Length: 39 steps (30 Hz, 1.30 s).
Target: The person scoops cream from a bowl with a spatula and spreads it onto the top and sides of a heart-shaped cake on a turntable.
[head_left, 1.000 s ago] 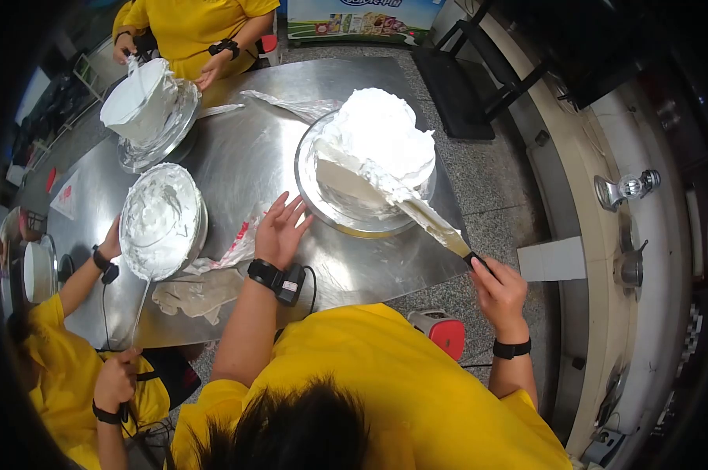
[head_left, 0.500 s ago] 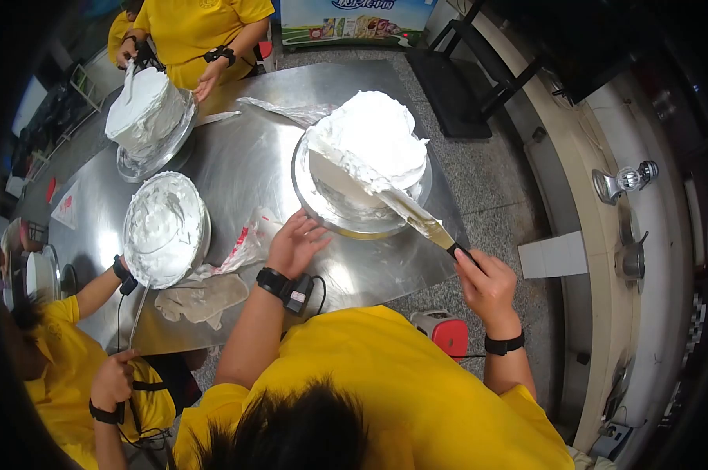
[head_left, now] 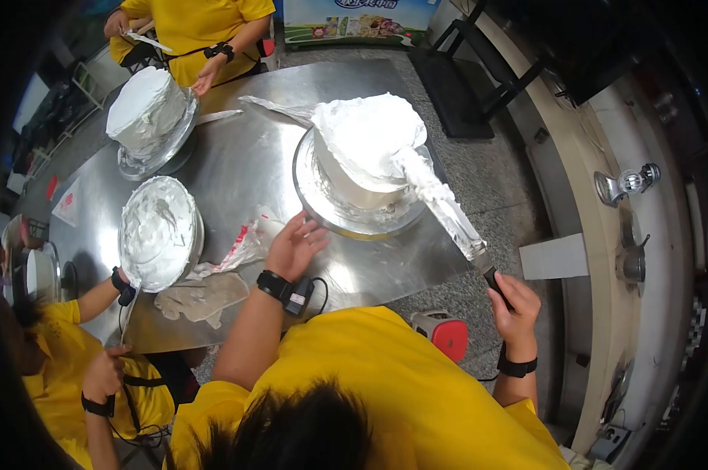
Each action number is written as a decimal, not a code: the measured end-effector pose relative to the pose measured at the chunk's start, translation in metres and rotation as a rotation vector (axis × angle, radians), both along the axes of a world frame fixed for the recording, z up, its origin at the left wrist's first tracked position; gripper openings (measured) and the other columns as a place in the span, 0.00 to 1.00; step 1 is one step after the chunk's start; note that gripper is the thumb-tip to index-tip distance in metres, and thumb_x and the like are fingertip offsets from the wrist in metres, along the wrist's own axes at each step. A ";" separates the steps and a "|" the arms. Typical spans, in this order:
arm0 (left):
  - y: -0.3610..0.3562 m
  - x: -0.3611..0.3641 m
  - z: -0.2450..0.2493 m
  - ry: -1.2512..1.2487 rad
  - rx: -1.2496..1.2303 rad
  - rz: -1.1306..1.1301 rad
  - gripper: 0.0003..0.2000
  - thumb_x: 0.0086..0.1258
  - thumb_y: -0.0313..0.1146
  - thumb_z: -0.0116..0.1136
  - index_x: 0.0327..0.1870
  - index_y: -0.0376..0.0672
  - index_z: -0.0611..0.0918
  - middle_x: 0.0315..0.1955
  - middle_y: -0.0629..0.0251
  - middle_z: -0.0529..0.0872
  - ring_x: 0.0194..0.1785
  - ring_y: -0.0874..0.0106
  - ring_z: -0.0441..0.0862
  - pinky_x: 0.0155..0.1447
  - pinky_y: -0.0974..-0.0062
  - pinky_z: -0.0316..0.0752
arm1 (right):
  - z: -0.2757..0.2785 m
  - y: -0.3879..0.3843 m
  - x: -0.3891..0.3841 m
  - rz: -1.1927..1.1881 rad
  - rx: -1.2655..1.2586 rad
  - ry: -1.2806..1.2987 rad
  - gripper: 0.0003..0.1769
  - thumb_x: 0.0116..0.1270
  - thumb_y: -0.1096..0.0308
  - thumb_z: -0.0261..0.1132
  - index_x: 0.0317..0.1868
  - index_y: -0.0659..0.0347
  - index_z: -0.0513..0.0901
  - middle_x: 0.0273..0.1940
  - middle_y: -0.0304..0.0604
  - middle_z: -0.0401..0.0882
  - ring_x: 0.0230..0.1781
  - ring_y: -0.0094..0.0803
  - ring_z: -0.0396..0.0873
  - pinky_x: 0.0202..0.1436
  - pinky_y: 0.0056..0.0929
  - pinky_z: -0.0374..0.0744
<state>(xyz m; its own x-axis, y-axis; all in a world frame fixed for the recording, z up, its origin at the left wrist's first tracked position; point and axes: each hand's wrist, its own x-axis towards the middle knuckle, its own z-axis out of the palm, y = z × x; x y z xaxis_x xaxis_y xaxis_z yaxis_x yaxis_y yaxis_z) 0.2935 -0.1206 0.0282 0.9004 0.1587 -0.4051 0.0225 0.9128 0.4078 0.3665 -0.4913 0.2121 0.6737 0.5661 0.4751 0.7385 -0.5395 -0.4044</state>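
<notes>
A cake covered in white cream [head_left: 362, 145] stands on a round metal turntable [head_left: 311, 192]. My right hand [head_left: 517, 305] is closed round the black handle of a long spatula [head_left: 456, 219]. Its blade, thick with cream, reaches up and left to the cake's right side. At the near left edge of the turntable is my left hand [head_left: 298, 244], fingers apart and holding nothing; its fingertips are at or close to the rim. The dark wristband on my left wrist has a cable.
Left of me, a co-worker works at a second creamed cake [head_left: 160, 231]; another stands behind a third cake [head_left: 144, 110]. A cloth [head_left: 201, 299] and a plastic piping bag [head_left: 248, 244] lie on the metal table [head_left: 236, 168]. A red-topped stool [head_left: 449, 340] stands beyond the near edge.
My right hand and the spatula have moved right and slightly down, and more cream now covers the blade. My left hand has barely moved. The co-worker at the back has lifted a spatula off the cake.
</notes>
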 end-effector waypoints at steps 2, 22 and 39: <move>-0.008 0.000 0.005 0.016 -0.010 -0.003 0.26 0.69 0.36 0.48 0.66 0.42 0.58 0.55 0.54 0.70 0.58 0.59 0.70 0.63 0.55 0.65 | 0.004 0.014 0.000 -0.014 0.060 0.022 0.18 0.50 0.81 0.69 0.44 0.66 0.83 0.35 0.52 0.83 0.30 0.35 0.81 0.33 0.27 0.78; 0.007 -0.003 0.008 -0.044 0.088 0.185 0.27 0.69 0.34 0.45 0.69 0.40 0.57 0.64 0.48 0.62 0.65 0.58 0.63 0.67 0.56 0.60 | 0.042 0.120 0.118 -0.098 0.291 1.096 0.17 0.68 0.68 0.57 0.54 0.69 0.77 0.27 0.42 0.80 0.14 0.19 0.66 0.14 0.18 0.62; -0.006 -0.001 0.004 -0.002 0.093 -0.062 0.30 0.67 0.37 0.52 0.69 0.46 0.56 0.49 0.60 0.74 0.55 0.57 0.74 0.60 0.56 0.69 | 0.049 0.147 0.170 0.020 0.174 1.245 0.17 0.68 0.69 0.58 0.54 0.67 0.77 0.27 0.42 0.79 0.13 0.18 0.64 0.14 0.16 0.61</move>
<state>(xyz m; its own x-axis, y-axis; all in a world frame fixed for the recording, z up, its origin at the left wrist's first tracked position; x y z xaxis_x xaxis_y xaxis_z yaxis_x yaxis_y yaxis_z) 0.2923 -0.1267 0.0317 0.9106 0.1400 -0.3890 0.0763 0.8678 0.4910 0.5367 -0.3439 0.2611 0.7101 0.5750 -0.4064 -0.1871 -0.4023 -0.8962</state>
